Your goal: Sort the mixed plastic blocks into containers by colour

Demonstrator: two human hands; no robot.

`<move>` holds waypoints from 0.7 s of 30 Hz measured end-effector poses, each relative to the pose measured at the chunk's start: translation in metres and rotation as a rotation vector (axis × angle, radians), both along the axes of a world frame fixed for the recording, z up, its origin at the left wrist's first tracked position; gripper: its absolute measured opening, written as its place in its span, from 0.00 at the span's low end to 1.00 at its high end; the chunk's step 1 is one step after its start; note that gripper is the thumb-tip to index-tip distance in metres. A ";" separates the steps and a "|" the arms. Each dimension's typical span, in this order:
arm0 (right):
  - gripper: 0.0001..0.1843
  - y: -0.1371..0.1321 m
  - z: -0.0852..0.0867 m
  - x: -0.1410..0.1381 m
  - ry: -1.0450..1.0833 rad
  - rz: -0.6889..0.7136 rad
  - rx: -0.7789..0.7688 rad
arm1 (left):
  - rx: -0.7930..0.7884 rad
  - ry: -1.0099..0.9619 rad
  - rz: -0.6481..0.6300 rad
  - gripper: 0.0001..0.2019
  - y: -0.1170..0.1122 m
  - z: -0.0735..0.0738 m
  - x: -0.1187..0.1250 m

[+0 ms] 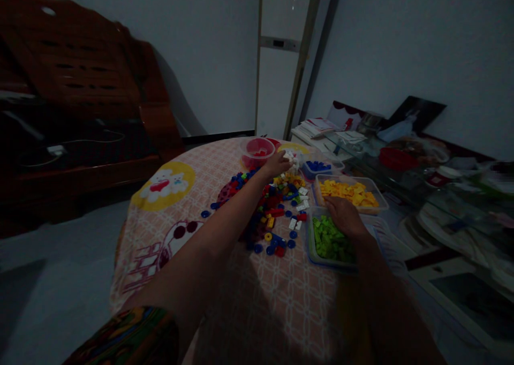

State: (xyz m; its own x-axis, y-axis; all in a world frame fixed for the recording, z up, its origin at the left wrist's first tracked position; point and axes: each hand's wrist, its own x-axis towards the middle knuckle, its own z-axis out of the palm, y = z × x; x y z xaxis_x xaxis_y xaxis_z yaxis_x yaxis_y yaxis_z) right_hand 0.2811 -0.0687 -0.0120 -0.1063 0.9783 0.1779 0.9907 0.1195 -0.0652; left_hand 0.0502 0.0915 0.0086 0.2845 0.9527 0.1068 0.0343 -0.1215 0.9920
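Small plastic blocks [275, 213] in red, blue, yellow, green and white lie in a loose pile mid-tabletop, round blue discs scattered at its near edge. Sorted pieces fill containers around it: bright green blocks [330, 241] and yellow blocks [353, 194] in clear boxes at the right, blue blocks [317, 166] beyond them, a few red pieces [260, 154] in a round pink tub [246, 155]. The left hand [277, 164] reaches over the pile's far side beside white blocks [296, 164]; the right hand [342, 215] is over where the green and yellow boxes meet. Whether either grips anything cannot be told. A pink patterned cloth [297, 295] covers the tabletop [217, 153]. Around it, the dim room shows a carved wooden bench [92, 70], a tall white cabinet [278, 86] and a cluttered glass shelf [409, 180].
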 end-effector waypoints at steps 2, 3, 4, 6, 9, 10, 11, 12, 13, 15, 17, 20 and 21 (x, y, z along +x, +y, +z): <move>0.21 0.000 0.001 -0.001 -0.001 -0.012 -0.016 | 0.061 0.127 -0.071 0.29 -0.011 -0.005 -0.009; 0.21 -0.001 0.001 -0.002 -0.001 -0.020 -0.025 | 0.094 0.204 -0.131 0.26 -0.020 -0.009 -0.015; 0.21 -0.001 0.002 -0.002 0.000 -0.025 -0.032 | 0.127 0.281 -0.196 0.21 -0.031 -0.013 -0.022; 0.22 -0.001 0.003 -0.003 -0.001 -0.031 -0.036 | 0.189 0.422 -0.331 0.13 -0.056 -0.020 -0.033; 0.23 -0.001 0.003 -0.002 -0.002 -0.018 -0.024 | 0.227 0.561 -0.495 0.08 -0.091 -0.026 -0.043; 0.23 -0.001 0.003 -0.001 -0.004 -0.013 -0.022 | 0.226 0.587 -0.540 0.08 -0.100 -0.026 -0.045; 0.23 -0.001 0.003 -0.001 -0.006 -0.010 -0.020 | 0.225 0.610 -0.581 0.09 -0.107 -0.026 -0.045; 0.23 -0.001 0.003 0.000 -0.008 -0.007 -0.018 | 0.227 0.632 -0.621 0.09 -0.113 -0.027 -0.046; 0.23 -0.001 0.003 0.000 -0.010 -0.007 -0.016 | 0.233 0.655 -0.656 0.08 -0.118 -0.027 -0.045; 0.23 -0.001 0.003 0.000 -0.015 -0.012 -0.018 | 0.245 0.695 -0.699 0.08 -0.124 -0.027 -0.045; 0.23 -0.001 0.003 0.000 -0.020 -0.013 -0.023 | 0.269 0.731 -0.704 0.09 -0.126 -0.026 -0.044; 0.23 0.000 0.003 0.000 -0.018 -0.002 -0.013 | 0.320 0.776 -0.702 0.10 -0.129 -0.022 -0.044; 0.23 0.000 0.002 0.001 -0.017 -0.001 -0.010 | 0.336 0.786 -0.710 0.10 -0.131 -0.022 -0.044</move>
